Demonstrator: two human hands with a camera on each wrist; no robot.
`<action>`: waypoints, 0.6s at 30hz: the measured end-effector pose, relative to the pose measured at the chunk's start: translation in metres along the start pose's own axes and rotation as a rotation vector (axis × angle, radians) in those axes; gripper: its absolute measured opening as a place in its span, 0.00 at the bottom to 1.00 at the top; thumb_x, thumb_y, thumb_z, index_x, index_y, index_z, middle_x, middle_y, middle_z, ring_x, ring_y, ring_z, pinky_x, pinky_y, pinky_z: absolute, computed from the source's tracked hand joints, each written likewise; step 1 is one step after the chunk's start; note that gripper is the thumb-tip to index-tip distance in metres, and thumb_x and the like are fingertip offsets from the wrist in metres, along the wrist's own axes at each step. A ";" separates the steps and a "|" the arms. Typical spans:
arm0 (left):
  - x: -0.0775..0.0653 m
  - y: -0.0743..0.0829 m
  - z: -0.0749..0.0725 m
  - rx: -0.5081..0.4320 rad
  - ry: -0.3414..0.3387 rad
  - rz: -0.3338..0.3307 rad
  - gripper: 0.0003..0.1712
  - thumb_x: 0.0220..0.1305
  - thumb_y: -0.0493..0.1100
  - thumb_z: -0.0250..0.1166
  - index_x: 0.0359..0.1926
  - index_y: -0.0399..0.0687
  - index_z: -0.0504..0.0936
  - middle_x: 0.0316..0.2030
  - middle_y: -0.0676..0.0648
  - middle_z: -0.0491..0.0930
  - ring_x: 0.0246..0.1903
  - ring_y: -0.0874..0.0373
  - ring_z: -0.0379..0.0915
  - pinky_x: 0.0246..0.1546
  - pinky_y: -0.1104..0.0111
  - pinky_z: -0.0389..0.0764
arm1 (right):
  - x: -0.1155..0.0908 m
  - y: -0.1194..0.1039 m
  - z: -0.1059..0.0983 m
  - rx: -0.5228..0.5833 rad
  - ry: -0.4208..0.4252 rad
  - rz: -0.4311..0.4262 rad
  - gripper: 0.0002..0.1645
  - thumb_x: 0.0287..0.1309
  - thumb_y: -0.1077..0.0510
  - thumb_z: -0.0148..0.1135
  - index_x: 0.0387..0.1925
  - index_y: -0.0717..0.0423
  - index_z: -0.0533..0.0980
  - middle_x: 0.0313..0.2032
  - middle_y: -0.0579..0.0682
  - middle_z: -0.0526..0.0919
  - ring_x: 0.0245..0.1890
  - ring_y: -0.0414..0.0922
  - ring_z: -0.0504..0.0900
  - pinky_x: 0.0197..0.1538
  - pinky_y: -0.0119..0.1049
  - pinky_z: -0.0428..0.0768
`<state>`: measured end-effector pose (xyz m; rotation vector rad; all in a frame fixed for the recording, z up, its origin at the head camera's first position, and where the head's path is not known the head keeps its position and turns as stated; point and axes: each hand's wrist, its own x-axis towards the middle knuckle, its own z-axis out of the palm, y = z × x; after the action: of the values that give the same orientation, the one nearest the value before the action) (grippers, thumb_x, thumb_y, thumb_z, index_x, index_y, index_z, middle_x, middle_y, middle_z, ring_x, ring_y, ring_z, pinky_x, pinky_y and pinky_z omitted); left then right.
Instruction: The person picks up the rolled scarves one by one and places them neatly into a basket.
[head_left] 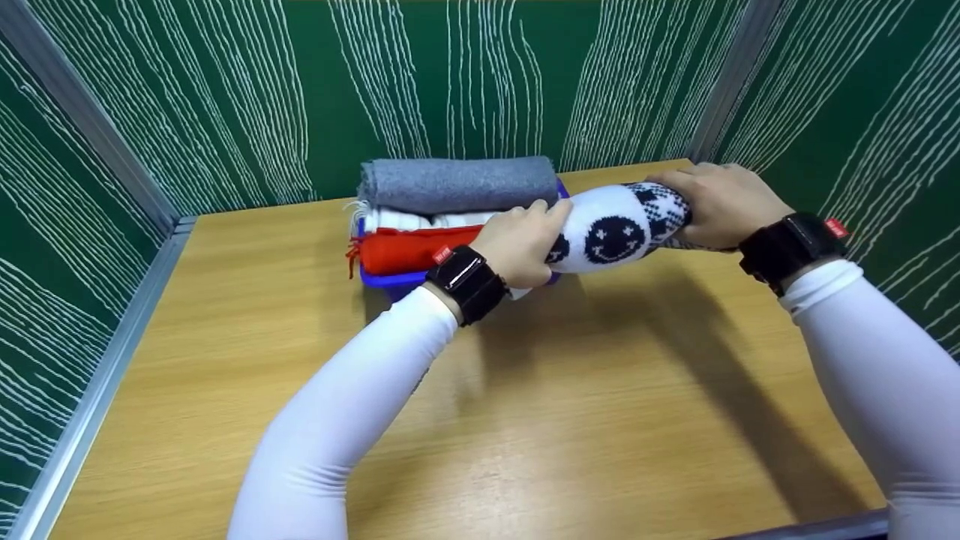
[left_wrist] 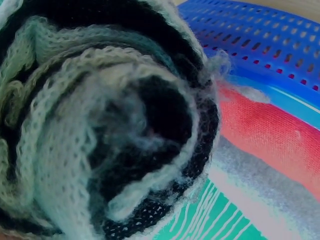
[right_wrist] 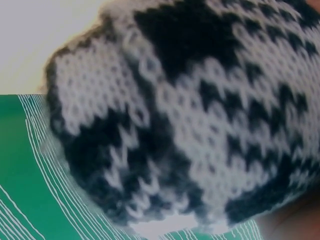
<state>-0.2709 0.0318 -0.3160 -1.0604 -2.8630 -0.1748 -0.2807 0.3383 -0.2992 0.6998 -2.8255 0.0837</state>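
A rolled black-and-white knitted scarf (head_left: 611,231) with a smiley face pattern is held up at a tilt, just right of the blue basket (head_left: 394,282). My left hand (head_left: 517,244) grips its left end, over the basket's right side. Around the higher, right end curls my right hand (head_left: 720,201). The left wrist view looks into the spiral end of the scarf roll (left_wrist: 115,135). Knitted patterning on the scarf (right_wrist: 195,120) fills most of the right wrist view. Fingertips of both hands are partly hidden behind the roll.
In the basket lie a red roll (head_left: 409,251), white fabric (head_left: 397,220) and a grey roll (head_left: 457,184) at the back. The basket stands on a wooden table (head_left: 262,337) near the green back wall (head_left: 435,82). Metal posts mark the corners.
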 end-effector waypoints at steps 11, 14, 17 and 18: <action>-0.004 -0.006 -0.004 0.000 0.010 0.004 0.49 0.61 0.54 0.80 0.75 0.48 0.64 0.60 0.40 0.80 0.56 0.41 0.83 0.59 0.49 0.85 | 0.007 -0.006 -0.002 -0.020 -0.012 -0.011 0.45 0.49 0.52 0.85 0.70 0.51 0.77 0.60 0.64 0.86 0.57 0.66 0.83 0.59 0.70 0.80; -0.006 -0.007 -0.006 -0.001 0.009 0.003 0.50 0.61 0.54 0.79 0.76 0.48 0.64 0.61 0.40 0.80 0.57 0.41 0.82 0.59 0.49 0.85 | 0.007 -0.007 -0.002 -0.015 -0.006 -0.022 0.45 0.49 0.52 0.85 0.69 0.52 0.78 0.61 0.63 0.86 0.58 0.65 0.83 0.60 0.70 0.79; -0.008 -0.008 -0.008 -0.003 0.008 0.006 0.50 0.61 0.53 0.79 0.77 0.48 0.63 0.61 0.40 0.80 0.57 0.41 0.82 0.60 0.49 0.85 | 0.007 -0.010 -0.004 -0.008 -0.001 -0.024 0.45 0.49 0.52 0.85 0.69 0.51 0.78 0.62 0.62 0.86 0.59 0.65 0.83 0.61 0.70 0.79; -0.008 -0.008 -0.009 -0.002 0.010 0.008 0.50 0.61 0.53 0.79 0.77 0.48 0.63 0.61 0.40 0.80 0.57 0.42 0.82 0.60 0.49 0.85 | 0.007 -0.010 -0.005 -0.007 0.000 -0.025 0.45 0.49 0.52 0.84 0.69 0.51 0.78 0.62 0.62 0.86 0.59 0.65 0.83 0.61 0.70 0.79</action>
<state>-0.2695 0.0192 -0.3087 -1.0676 -2.8503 -0.1816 -0.2809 0.3266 -0.2927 0.7335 -2.8144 0.0697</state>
